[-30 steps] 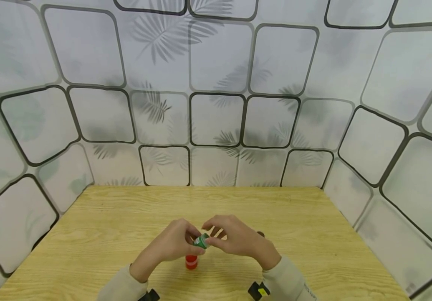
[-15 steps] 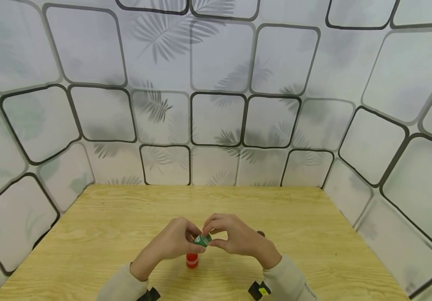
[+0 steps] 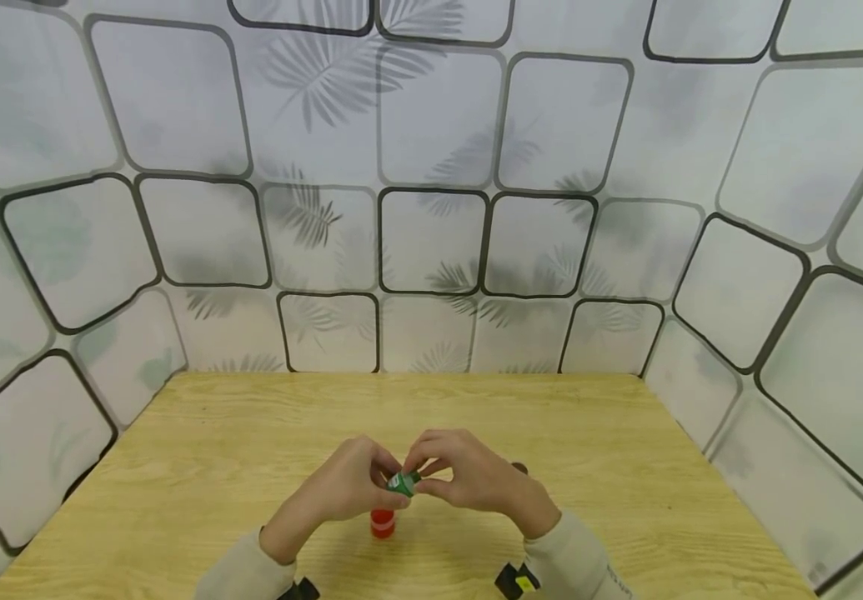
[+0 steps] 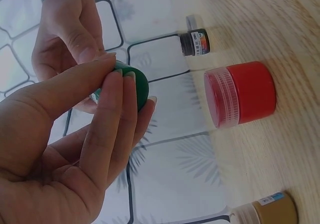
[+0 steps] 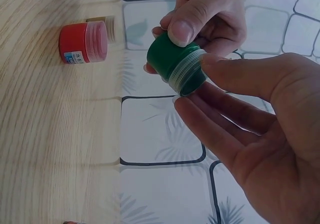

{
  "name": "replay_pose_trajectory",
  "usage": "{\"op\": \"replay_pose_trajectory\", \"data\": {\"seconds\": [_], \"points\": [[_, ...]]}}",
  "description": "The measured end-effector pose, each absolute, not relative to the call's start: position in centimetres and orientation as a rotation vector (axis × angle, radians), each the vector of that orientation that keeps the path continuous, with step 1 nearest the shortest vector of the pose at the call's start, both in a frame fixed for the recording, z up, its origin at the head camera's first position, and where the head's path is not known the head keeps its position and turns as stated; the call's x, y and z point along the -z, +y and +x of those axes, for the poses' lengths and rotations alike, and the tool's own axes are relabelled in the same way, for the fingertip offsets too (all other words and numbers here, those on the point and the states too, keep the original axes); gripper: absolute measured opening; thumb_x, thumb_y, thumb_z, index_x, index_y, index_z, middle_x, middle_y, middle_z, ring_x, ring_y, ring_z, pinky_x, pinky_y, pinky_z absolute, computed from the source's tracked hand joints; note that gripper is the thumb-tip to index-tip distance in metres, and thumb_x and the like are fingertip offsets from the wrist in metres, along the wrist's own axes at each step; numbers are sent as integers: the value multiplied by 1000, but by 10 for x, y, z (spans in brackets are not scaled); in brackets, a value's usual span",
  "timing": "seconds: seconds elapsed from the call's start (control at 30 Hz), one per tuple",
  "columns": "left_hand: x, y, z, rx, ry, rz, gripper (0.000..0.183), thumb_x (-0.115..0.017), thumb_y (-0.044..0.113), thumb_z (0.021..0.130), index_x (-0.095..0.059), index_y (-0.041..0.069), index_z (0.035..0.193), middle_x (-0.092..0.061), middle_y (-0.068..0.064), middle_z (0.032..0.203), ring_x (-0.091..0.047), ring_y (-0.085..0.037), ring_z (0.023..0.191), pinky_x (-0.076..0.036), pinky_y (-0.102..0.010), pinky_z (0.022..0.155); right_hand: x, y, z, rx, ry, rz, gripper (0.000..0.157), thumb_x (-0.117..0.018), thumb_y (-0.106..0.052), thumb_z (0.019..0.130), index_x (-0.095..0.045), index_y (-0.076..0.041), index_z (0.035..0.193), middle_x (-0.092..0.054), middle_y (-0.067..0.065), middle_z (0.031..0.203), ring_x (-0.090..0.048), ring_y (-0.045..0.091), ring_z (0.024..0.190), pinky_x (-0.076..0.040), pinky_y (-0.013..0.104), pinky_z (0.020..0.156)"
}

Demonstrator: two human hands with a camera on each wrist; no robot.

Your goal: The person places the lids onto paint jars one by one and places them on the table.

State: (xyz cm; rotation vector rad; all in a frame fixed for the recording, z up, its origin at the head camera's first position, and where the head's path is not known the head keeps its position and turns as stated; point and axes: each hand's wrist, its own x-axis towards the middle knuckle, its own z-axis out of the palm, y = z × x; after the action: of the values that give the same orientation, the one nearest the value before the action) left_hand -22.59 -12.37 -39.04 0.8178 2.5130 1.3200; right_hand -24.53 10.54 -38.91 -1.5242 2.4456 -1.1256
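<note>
A small green paint jar (image 5: 170, 55) with a clear ribbed lid (image 5: 187, 73) is held tilted above the table. My left hand (image 3: 353, 482) grips its green body, thumb and fingertips pressed around it in the left wrist view. From the other side, my right hand (image 3: 461, 473) pinches the lid between thumb and fingertips. Below the hands a red paint jar (image 3: 382, 523) with a clear lid stands on the table, its top partly hidden by my left hand in the head view.
A dark jar (image 4: 196, 42) with a label stands beyond the red one, mostly hidden behind my right wrist in the head view. An ochre jar (image 4: 276, 209) sits at the lower edge of the left wrist view. Patterned cloth walls surround the wooden table (image 3: 251, 408).
My right fingers have moved from spread apart beside the lid to touching it. The left hand keeps its grip on the green jar, nearly still.
</note>
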Motion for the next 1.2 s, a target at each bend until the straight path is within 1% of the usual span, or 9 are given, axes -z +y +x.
{"op": "replay_pose_trajectory", "data": {"seconds": [0.1, 0.3, 0.43, 0.6, 0.73, 0.93, 1.07, 1.2], "points": [[393, -124, -225, -1324, 2512, 815, 16, -86, 11, 82, -80, 2, 93, -78, -6, 84, -71, -11, 71, -58, -23, 60, 390, 105, -245, 1112, 2456, -1516, 15, -73, -6, 95, -72, -8, 109, -70, 6, 111, -68, 12, 105, -58, 17, 85], [394, -125, -224, -1322, 2524, 797, 16, -86, 12, 83, -80, 3, 93, -77, -6, 86, -70, -13, 73, -58, -24, 61, 390, 107, -245, 1093, 2485, -1500, 21, -74, -8, 95, -71, -10, 116, -71, 5, 115, -69, 16, 108, -59, 18, 86], [393, -126, -225, -1323, 2524, 794, 16, -86, 13, 83, -80, 3, 93, -78, -5, 87, -71, -13, 73, -58, -24, 61, 388, 107, -245, 1081, 2495, -1491, 22, -76, -6, 93, -71, -11, 115, -71, 5, 115, -70, 17, 108, -59, 18, 85], [392, -125, -226, -1320, 2518, 795, 17, -86, 12, 83, -80, 3, 96, -78, -6, 88, -71, -13, 74, -59, -24, 61, 389, 107, -245, 1076, 2492, -1489, 22, -76, -6, 93, -71, -11, 114, -70, 4, 115, -69, 14, 108, -59, 18, 85], [391, -124, -226, -1311, 2514, 793, 18, -86, 12, 83, -80, 3, 98, -78, -6, 89, -71, -14, 74, -59, -25, 61, 389, 107, -246, 1089, 2486, -1472, 21, -75, -7, 94, -72, -11, 115, -71, 4, 113, -69, 13, 105, -59, 18, 84], [389, -123, -226, -1307, 2516, 791, 16, -86, 12, 83, -80, 4, 95, -78, -6, 87, -71, -13, 73, -58, -24, 61, 388, 107, -245, 1108, 2473, -1410, 22, -73, -10, 96, -72, -10, 117, -71, 5, 110, -70, 9, 99, -59, 18, 83], [388, -123, -225, -1310, 2514, 790, 16, -86, 12, 83, -80, 4, 96, -77, -6, 88, -71, -13, 73, -58, -24, 61, 387, 106, -245, 1086, 2495, -1397, 21, -73, -12, 97, -72, -10, 117, -72, 5, 108, -69, 5, 94, -59, 17, 82], [388, -123, -225, -1316, 2509, 791, 16, -86, 12, 83, -80, 4, 96, -78, -6, 88, -71, -13, 73, -58, -24, 61, 386, 106, -244, 1078, 2503, -1409, 19, -72, -12, 97, -72, -9, 116, -73, 6, 108, -70, 5, 92, -59, 16, 80]]}}
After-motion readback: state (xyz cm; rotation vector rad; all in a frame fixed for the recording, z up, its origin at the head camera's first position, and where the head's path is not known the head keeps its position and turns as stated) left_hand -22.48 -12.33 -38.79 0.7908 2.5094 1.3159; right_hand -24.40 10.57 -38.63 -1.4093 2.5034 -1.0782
